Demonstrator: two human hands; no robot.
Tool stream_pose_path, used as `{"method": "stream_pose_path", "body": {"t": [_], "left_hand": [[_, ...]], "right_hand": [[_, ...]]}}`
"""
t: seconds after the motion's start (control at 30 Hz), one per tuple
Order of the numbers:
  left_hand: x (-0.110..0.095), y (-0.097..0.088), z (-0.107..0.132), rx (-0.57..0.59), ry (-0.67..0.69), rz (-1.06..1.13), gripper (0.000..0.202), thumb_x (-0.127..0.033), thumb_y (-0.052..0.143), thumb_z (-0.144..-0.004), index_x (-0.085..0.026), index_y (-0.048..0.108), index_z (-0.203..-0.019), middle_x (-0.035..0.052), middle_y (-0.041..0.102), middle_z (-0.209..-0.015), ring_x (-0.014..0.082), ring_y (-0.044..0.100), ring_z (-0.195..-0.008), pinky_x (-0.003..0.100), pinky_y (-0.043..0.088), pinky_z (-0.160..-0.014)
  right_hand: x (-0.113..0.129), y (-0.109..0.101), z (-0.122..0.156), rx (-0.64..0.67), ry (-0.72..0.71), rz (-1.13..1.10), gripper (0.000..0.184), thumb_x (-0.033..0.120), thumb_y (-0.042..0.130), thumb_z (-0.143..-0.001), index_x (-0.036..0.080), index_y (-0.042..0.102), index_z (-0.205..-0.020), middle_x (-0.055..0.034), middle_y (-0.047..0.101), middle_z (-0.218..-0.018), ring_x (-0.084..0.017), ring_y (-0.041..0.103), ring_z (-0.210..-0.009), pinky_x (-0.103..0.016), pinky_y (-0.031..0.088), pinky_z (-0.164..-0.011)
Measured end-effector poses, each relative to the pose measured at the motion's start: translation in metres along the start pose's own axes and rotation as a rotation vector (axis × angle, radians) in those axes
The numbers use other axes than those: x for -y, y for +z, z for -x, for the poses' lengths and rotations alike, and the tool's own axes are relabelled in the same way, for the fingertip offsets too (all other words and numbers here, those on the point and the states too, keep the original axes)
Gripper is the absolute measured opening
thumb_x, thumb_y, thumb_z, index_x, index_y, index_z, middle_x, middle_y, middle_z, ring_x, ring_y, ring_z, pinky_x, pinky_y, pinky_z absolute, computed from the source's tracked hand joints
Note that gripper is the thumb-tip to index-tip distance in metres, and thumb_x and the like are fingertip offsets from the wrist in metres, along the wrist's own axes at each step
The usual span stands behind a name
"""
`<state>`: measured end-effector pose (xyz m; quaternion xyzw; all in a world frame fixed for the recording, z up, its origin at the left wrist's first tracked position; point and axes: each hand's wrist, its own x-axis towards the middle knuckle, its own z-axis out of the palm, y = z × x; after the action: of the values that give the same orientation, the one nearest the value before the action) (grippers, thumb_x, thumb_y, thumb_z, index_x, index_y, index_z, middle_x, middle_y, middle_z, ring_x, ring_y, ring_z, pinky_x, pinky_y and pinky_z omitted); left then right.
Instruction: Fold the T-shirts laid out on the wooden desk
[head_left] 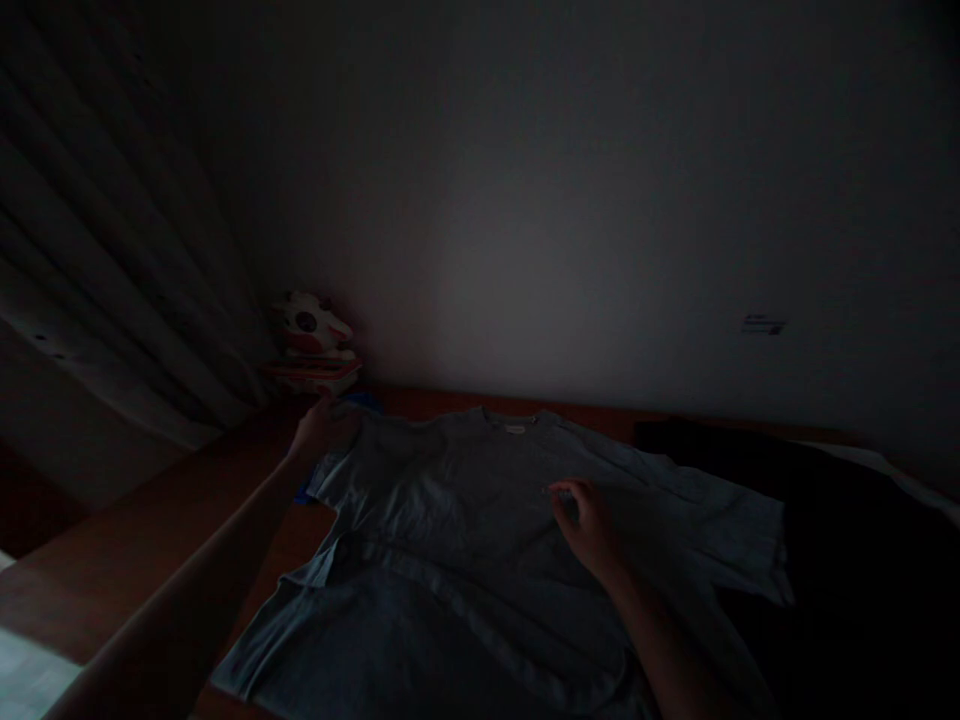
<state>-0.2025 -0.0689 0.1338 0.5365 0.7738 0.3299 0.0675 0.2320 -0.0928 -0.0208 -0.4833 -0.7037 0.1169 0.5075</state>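
Observation:
A grey short-sleeved T-shirt [465, 480] lies spread on a brown wooden surface, its neckline with a pale label toward the wall. Folds cross its lower part. My left hand [321, 430] is at the sleeve on the left, beside a bit of blue material [366, 401]. In the dim light I cannot tell whether its fingers grip the fabric. Over the middle of the shirt is my right hand [589, 522], fingers loosely curved and thumb apart, with nothing visible in them. Whether it touches the cloth is unclear.
A cow-shaped figure [311, 325] sits on a box-like stack [319, 374] in the far left corner. Curtains [112, 230] hang at the left. Dark cloth [847, 540] lies on the right, partly under the shirt. A pale wall [525, 250] rises behind.

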Motion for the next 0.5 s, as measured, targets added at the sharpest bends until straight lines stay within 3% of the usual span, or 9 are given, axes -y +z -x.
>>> {"method": "stream_pose_path", "body": {"t": [0.1,0.17,0.23,0.33,0.4,0.5], "left_hand": [[-0.040,0.008,0.037,0.178,0.099,0.163,0.053,-0.056,0.063,-0.088,-0.019,0.061,-0.126,0.0062,0.075,-0.101,0.0231,0.071,-0.090,0.030,0.056,-0.073],[-0.061,0.013,0.064,0.441,0.246,0.461,0.060,-0.061,0.059,-0.089,-0.022,0.055,-0.134,0.0077,0.074,-0.115,0.0230,0.071,-0.096,0.033,0.057,-0.079],[-0.073,0.022,0.083,0.495,0.308,0.588,0.062,-0.064,0.061,-0.086,-0.022,0.057,-0.131,0.0091,0.072,-0.121,0.0247,0.069,-0.103,0.036,0.057,-0.086],[-0.066,0.047,0.087,0.417,0.305,0.415,0.048,-0.060,0.059,-0.086,-0.019,0.066,-0.111,0.0099,0.075,-0.108,0.0252,0.069,-0.098,0.037,0.056,-0.086],[-0.049,0.069,0.083,0.356,0.317,0.214,0.036,-0.051,0.055,-0.088,-0.020,0.069,-0.099,0.0094,0.075,-0.100,0.0244,0.070,-0.090,0.036,0.055,-0.084],[-0.019,0.099,0.084,0.278,0.392,0.018,0.026,-0.041,0.051,-0.091,-0.023,0.069,-0.094,0.0083,0.074,-0.100,0.0245,0.069,-0.093,0.036,0.054,-0.087]], "right_hand": [[0.001,0.000,0.000,0.014,0.015,0.003,0.017,0.033,0.053,-0.089,0.025,0.067,-0.095,-0.0083,0.070,-0.096,-0.025,0.067,-0.096,-0.044,0.053,-0.089],[0.003,0.000,0.001,0.023,0.018,0.008,0.017,0.033,0.053,-0.089,0.025,0.067,-0.095,-0.0081,0.070,-0.097,-0.025,0.067,-0.096,-0.044,0.053,-0.090],[0.006,-0.001,0.001,0.036,0.007,0.017,0.017,0.033,0.054,-0.089,0.025,0.066,-0.097,-0.0078,0.070,-0.098,-0.025,0.067,-0.097,-0.044,0.053,-0.091],[0.013,-0.001,0.003,0.077,-0.024,0.043,0.016,0.032,0.055,-0.090,0.026,0.066,-0.099,-0.0074,0.071,-0.101,-0.024,0.066,-0.100,-0.043,0.052,-0.093],[0.017,-0.001,0.003,0.107,-0.037,0.060,0.016,0.032,0.055,-0.091,0.026,0.067,-0.100,-0.0074,0.071,-0.102,-0.024,0.066,-0.100,-0.043,0.051,-0.093],[0.024,-0.001,0.003,0.156,-0.052,0.070,0.016,0.031,0.055,-0.091,0.025,0.067,-0.101,-0.0077,0.071,-0.103,-0.024,0.065,-0.100,-0.042,0.051,-0.093]]}}
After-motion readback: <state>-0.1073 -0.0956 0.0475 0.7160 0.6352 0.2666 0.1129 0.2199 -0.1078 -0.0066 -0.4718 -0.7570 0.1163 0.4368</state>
